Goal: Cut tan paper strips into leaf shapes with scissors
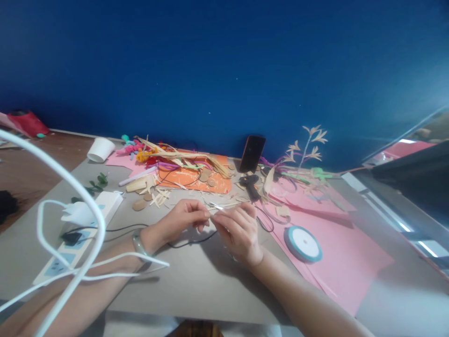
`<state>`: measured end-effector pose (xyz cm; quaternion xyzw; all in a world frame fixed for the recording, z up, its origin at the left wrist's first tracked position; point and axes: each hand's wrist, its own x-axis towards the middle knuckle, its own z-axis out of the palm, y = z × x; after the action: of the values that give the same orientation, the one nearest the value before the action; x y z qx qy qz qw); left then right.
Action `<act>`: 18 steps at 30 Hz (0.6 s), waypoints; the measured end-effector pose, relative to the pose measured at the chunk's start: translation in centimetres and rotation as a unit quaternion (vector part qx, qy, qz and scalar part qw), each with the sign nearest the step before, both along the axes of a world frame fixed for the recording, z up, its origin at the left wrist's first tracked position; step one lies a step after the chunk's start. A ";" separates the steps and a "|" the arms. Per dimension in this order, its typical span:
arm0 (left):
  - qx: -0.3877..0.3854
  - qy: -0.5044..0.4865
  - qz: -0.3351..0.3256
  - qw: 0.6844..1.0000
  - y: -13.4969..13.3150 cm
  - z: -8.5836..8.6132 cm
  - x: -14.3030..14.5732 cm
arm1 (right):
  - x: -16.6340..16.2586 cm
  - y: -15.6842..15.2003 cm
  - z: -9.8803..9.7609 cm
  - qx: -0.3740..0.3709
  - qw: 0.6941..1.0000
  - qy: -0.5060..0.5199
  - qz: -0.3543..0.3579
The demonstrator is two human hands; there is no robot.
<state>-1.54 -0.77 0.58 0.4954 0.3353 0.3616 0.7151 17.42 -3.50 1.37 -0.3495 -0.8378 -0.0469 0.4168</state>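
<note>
My left hand [191, 214] and my right hand [240, 231] meet fingertip to fingertip above the middle of the grey table. Thumb and forefinger of the left are pinched together; whatever lies between them is too small to make out. The fingers of my right hand are curled around a slim, shiny metal tool [216, 206], whose tip points up and left. Its handle is hidden in the palm, so its exact kind does not show. A bracelet [138, 243] circles the left wrist. Under the hands runs a thin black cable [194, 242].
Behind lie orange paper [219, 181], straw-coloured strips [159, 199], a propped phone [251, 153], a black glue gun [249, 186] and a straw flower [308, 145]. A ribbon spool [302, 243] rests on pink paper [343, 252]. Leftward are a power strip [108, 206], white cable [100, 220] and paper cup [100, 150].
</note>
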 end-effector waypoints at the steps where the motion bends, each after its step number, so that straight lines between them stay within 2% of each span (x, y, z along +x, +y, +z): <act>1: 0.006 0.000 0.000 1.000 0.0 0.0 0.0 | 0.0 0.0 0.0 0.002 1.000 0.001 -0.003; 12: 0.059 0.038 -0.003 0.998 0.1 -0.1 -0.3 | -0.4 -0.1 0.5 -0.020 0.999 0.034 -0.008; 18: 0.078 0.067 -0.009 0.995 0.1 0.3 -0.4 | -0.3 0.2 0.3 -0.042 0.999 0.017 -0.014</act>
<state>-1.94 -0.62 0.83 0.5760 0.3482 0.3464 0.6534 17.09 -3.32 1.68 -0.3793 -0.8270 -0.0115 0.4148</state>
